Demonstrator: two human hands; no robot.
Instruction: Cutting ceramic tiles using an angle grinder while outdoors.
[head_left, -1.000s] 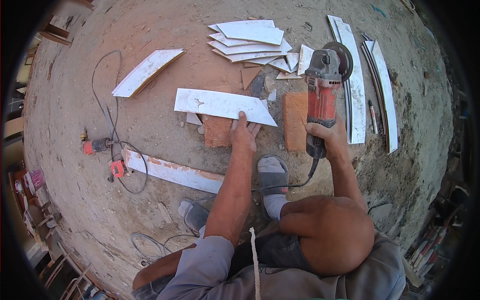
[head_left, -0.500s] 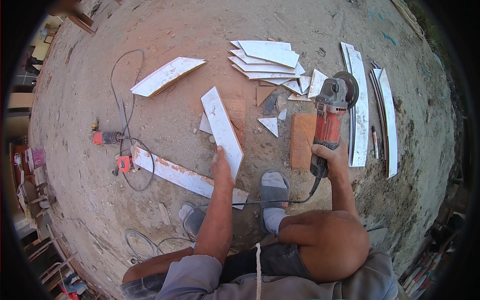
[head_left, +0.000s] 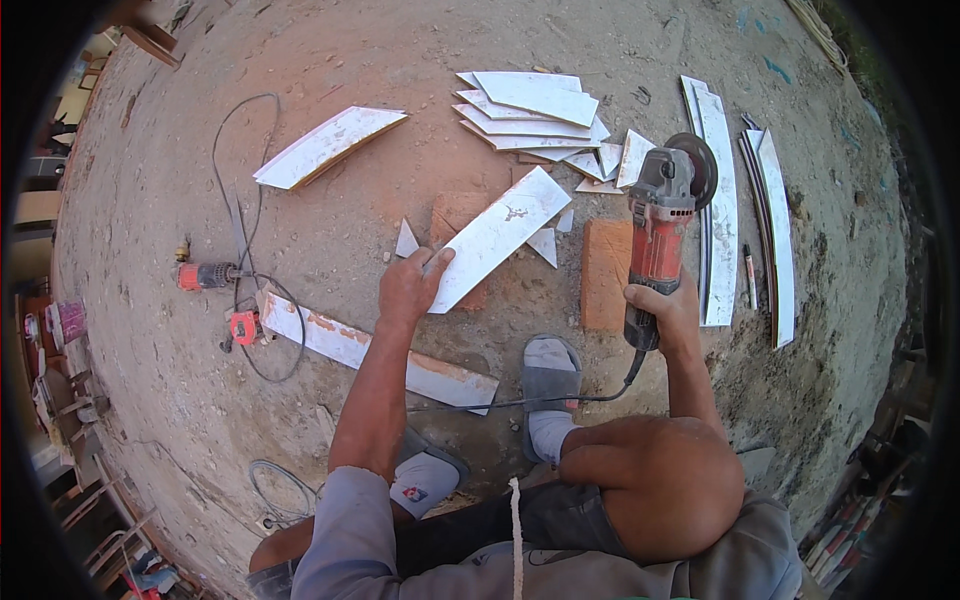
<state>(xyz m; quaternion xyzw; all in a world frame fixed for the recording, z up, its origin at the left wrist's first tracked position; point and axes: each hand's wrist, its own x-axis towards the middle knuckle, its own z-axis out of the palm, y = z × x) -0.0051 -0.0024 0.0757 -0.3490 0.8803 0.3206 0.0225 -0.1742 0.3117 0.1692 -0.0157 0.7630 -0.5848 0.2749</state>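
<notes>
My left hand [head_left: 410, 287] grips the near end of a long white tile strip [head_left: 500, 235], which lies slanted across a reddish brick [head_left: 455, 215] on the dirt ground. My right hand [head_left: 662, 312] is closed around the handle of a red angle grinder [head_left: 662, 215]; its disc points away from me, held above the ground right of a second brick [head_left: 605, 272]. Small triangular tile offcuts [head_left: 543, 246] lie around the strip.
A stack of cut white tiles [head_left: 530, 110] lies ahead, curved strips [head_left: 722, 200] at right, one tile [head_left: 325, 145] at left, another strip [head_left: 370, 350] near my sandalled foot [head_left: 550, 375]. A power cord [head_left: 240, 230] and plug [head_left: 205, 275] lie at left. A marker [head_left: 750, 275] rests between strips.
My left hand has swung the tile strip from lying crosswise, through pointing away, to a slant toward the upper right. The grinder has stayed in my right hand.
</notes>
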